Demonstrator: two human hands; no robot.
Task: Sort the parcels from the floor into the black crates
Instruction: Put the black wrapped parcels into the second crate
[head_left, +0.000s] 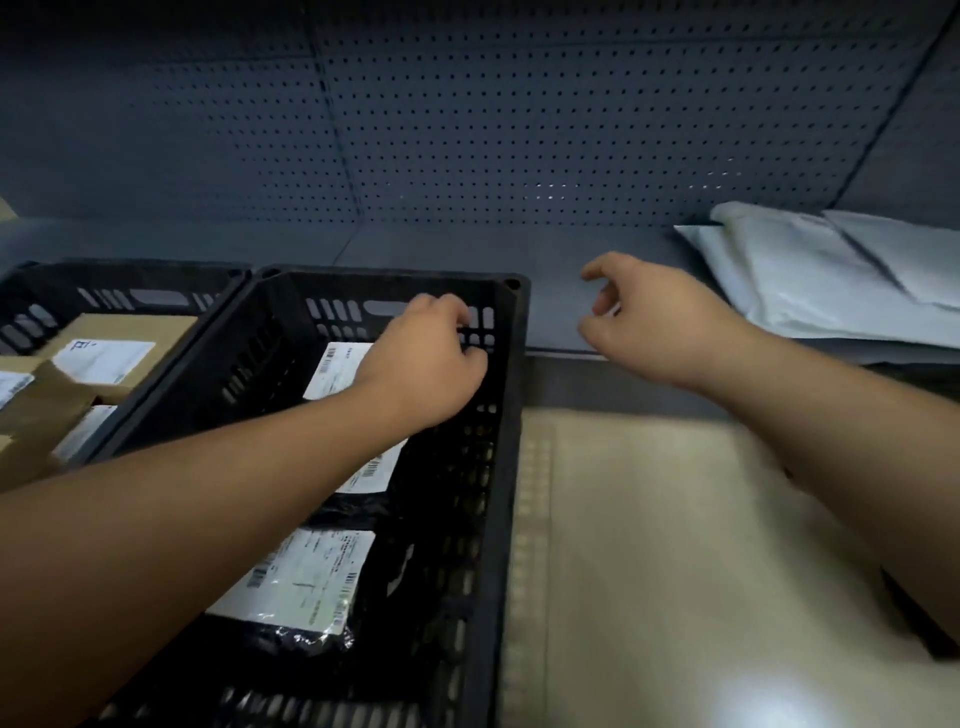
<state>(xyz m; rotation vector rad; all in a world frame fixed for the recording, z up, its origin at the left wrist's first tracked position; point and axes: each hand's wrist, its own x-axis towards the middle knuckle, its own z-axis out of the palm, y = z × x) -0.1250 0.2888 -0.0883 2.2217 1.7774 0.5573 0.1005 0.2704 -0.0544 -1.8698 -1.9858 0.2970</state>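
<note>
A black slatted crate (511, 415) stands on the grey shelf (467, 244). Inside it lie black bag parcels with white labels, one near me (306, 577) and one farther back (332, 371). My left hand (426, 364) reaches into this crate, its fingers curled close to the right inner wall, and I see nothing held in it. My right hand (649, 322) hovers above the bare shelf just right of the crate, fingers loosely curled and holding nothing. A second black crate (104, 270) at the left holds brown cardboard boxes (119, 338).
Pale grey poly mailers (831, 280) lie stacked on the shelf at the far right. A perforated grey back panel (519, 130) closes the shelf behind. Below the shelf edge, beige floor (675, 545) shows to the right of the crate.
</note>
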